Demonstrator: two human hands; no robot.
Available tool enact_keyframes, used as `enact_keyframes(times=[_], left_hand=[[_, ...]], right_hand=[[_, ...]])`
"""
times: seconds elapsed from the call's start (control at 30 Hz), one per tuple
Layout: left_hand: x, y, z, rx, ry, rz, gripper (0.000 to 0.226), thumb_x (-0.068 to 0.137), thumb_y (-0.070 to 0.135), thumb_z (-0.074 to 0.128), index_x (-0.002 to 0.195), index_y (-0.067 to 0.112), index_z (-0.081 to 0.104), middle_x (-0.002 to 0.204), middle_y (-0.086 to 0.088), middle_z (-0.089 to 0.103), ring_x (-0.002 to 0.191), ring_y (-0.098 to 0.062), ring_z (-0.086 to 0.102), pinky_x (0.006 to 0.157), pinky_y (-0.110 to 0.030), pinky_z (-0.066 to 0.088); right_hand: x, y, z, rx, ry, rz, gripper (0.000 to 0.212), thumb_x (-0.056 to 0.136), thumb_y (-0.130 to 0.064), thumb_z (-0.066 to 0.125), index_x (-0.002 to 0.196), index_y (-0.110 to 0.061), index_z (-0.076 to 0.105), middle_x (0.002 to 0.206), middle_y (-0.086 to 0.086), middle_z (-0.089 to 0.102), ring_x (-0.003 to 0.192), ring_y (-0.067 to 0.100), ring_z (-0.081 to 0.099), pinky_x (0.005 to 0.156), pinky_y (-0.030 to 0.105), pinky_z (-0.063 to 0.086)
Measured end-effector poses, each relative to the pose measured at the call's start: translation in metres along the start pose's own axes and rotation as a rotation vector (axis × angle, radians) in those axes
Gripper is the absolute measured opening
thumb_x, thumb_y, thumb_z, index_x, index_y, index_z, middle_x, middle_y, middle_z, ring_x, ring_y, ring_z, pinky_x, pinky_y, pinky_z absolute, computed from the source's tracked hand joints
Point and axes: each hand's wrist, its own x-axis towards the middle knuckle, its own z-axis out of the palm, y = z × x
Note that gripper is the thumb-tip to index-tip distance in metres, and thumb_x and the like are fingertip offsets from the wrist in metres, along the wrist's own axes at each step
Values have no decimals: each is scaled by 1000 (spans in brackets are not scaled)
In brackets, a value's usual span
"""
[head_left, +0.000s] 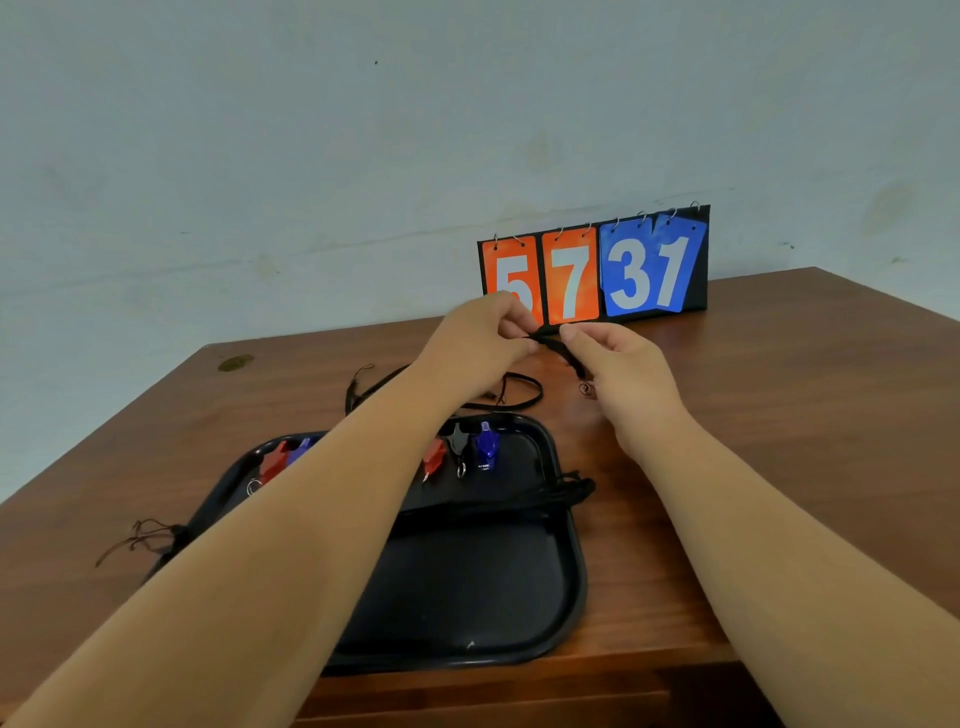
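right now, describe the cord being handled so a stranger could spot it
Find the scoreboard showing 57 31 on the table. Just before it, the left hand and right hand pinch a black cord; the other cords lie loose, unheld.

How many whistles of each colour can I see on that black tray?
Red whistles: 2
Blue whistles: 2
Black whistle: 1
Total: 5 in view; the left forearm crosses the tray and may hide more.
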Motion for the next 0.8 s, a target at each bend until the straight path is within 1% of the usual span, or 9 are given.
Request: enact_keyframes(times=[0.13,0.23,0.3,0.37,0.43,0.5,0.63,0.73,0.8], left_hand=[[-1,-5,-3,129,-27,9,22,103,24,70,122,35,70,109,12,70,94,-6,64,70,-14,38],[-3,-7,-7,254,-82,11,23,105,26,66,127,28,73,116,6,72,100,-13,67,76,-21,44],[-4,-9,-11,231,-78,-23,20,106,27,65,121,27,77,112,7,73,95,-10,67,78,-22,47],[-6,-9,-16,197,-85,-39,18,106,30,64,111,24,80,102,8,73,84,-6,64,72,-19,44],[-7,-7,-22,145,-98,-64,19,106,32,63,106,22,80,97,5,73,82,-6,63,71,-22,43],[-9,-3,-31,58,-85,-88,15,105,33,65,103,25,78,98,6,73,89,-6,64,72,-22,43],[-11,10,-51,-92,-36,-108,12,102,39,69,104,32,78,101,15,72,91,-1,62,81,-24,48],[-11,23,-71,-190,11,-114,10,99,37,73,100,31,81,85,9,73,68,-6,60,75,-38,58],[-10,30,-86,-276,39,-129,11,98,30,75,103,24,82,94,-9,79,68,-13,66,82,-42,66]], right_hand=[[-2,-4,2,154,-110,91,27,111,-43,54,122,-30,76,104,-2,84,97,16,71,88,37,60],[-5,-7,1,281,-224,37,33,114,-34,48,136,-24,69,116,-3,83,108,20,69,93,38,55],[-6,-9,-2,327,-258,7,36,116,-35,43,143,-24,64,123,-8,80,117,22,68,97,40,52],[-6,-10,-4,326,-256,6,37,116,-36,41,145,-26,62,125,-11,79,122,23,68,101,42,52],[-8,-9,-3,251,-223,4,31,113,-35,49,139,-31,65,125,-12,79,120,21,69,103,43,54],[-10,-7,0,137,-190,-9,27,106,-33,61,131,-37,70,124,-12,78,116,18,70,104,43,56],[-18,-8,8,-45,-268,-35,33,108,-25,62,138,-37,66,122,-23,76,117,4,67,106,35,52],[-20,-17,22,-187,-406,-59,54,99,-44,75,149,-42,57,131,-27,69,123,-2,62,110,35,47],[-19,-29,36,-300,-476,-103,72,93,-54,79,157,-46,47,136,-26,64,125,2,60,105,34,48]])
